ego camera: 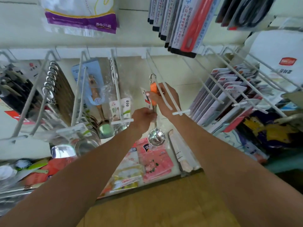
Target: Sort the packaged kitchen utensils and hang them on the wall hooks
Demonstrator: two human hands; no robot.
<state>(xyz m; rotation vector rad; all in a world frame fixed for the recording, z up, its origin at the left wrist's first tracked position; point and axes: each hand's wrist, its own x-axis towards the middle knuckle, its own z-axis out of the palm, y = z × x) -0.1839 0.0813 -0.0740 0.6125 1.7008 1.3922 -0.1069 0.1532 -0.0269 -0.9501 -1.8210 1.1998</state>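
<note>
Hanging step at the wall (pixel 178 74): one ladle, middle hook (pixel 179 112). Carded stock (pixel 226 89) fills the right-hand hooks, packaged utensils (pixel 94 82) the left ones, and loose packs (pixel 155 161) lie below, nearer us. The ladle (pixel 156 137), in a clear sleeve, hangs bowl-down under that hook, well in toward the wall.

Right hand (pixel 165 99): grip wrapped round the orange handle (pixel 153 89), with the hook wire crossing in front of it. Left hand (pixel 142 118): grip pinching the steel shaft lower down, steadying it.

The ring (pixel 152 77) at the handle top sits right at the lower wire. It looks threaded, but I can't confirm.

Next move, as I read it: check the ring is seated and let the weight settle. Then release the shaft first and the handle after, with no swing into neighbouring packs.
</note>
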